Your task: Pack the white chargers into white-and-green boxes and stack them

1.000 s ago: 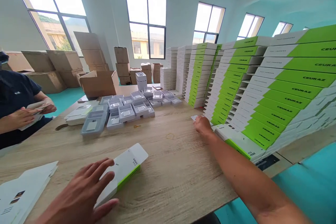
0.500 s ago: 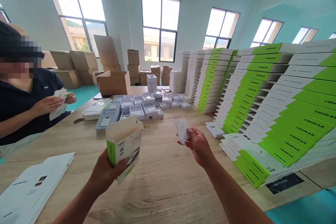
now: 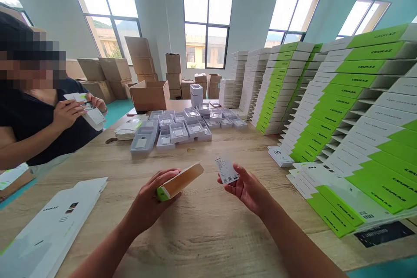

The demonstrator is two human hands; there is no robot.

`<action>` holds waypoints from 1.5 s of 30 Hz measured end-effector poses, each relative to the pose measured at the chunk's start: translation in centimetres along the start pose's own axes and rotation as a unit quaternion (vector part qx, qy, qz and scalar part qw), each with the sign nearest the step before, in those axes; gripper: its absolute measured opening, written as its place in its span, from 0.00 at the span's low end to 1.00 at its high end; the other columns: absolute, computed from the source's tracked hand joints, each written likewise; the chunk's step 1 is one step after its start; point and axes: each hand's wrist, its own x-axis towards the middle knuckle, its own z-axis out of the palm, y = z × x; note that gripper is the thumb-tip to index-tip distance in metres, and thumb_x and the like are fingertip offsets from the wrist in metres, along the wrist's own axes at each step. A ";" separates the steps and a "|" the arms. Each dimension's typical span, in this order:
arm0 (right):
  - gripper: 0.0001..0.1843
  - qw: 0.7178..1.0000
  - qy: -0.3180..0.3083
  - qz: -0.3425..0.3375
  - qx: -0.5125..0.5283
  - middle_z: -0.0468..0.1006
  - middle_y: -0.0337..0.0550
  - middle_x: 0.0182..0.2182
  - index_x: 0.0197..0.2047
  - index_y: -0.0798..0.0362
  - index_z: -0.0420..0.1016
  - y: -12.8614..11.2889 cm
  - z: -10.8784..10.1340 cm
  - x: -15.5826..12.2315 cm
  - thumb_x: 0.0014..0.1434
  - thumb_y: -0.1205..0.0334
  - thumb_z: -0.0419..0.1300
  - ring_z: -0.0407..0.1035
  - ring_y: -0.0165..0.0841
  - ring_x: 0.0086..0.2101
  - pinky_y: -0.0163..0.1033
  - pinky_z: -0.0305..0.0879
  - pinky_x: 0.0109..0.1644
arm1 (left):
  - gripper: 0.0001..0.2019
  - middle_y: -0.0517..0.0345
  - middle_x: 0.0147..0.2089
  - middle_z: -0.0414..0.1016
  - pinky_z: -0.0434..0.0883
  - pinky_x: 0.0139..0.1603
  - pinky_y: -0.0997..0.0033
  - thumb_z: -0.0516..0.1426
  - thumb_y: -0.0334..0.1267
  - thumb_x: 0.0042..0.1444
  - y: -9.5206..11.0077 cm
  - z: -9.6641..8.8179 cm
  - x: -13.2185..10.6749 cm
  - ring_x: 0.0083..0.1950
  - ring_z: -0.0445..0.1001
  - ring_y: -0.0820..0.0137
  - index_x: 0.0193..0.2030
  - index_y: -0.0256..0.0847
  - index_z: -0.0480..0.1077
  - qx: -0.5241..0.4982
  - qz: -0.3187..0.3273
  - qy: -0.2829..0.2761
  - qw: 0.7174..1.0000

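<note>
My left hand [image 3: 150, 202] grips a flattened green-and-white carton sleeve [image 3: 180, 181], held edge-on over the wooden table [image 3: 208, 226] so its brown inside faces up. My right hand [image 3: 249, 187] pinches a small white printed card [image 3: 226, 169] with QR codes between thumb and fingers, just right of the carton's open end. The card and the carton do not touch.
Tall leaning stacks of green-and-white boxes [image 3: 355, 113] fill the right side. Several grey plastic trays [image 3: 182, 130] lie mid-table. Flat white cartons [image 3: 52, 226] lie at the near left. A person in a dark shirt [image 3: 35, 117] at left handles a carton. Cardboard boxes [image 3: 150, 93] stand behind.
My left hand lifted the carton from the table, opened it upright, then turned it flat and edge-on. My right hand picked a card from beside the stacks and brought it toward the carton.
</note>
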 end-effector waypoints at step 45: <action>0.13 0.293 -0.042 -0.484 -0.823 0.78 0.47 0.38 0.50 0.54 0.75 1.4 4.0 1.0 0.64 0.74 0.58 0.70 0.40 0.37 0.45 0.65 0.41 | 0.24 0.47 0.58 0.63 0.67 0.59 0.57 0.54 0.22 0.60 -0.5 -1.1 0.2 0.60 0.65 0.59 0.60 0.48 0.61 -0.054 0.141 0.175 0.973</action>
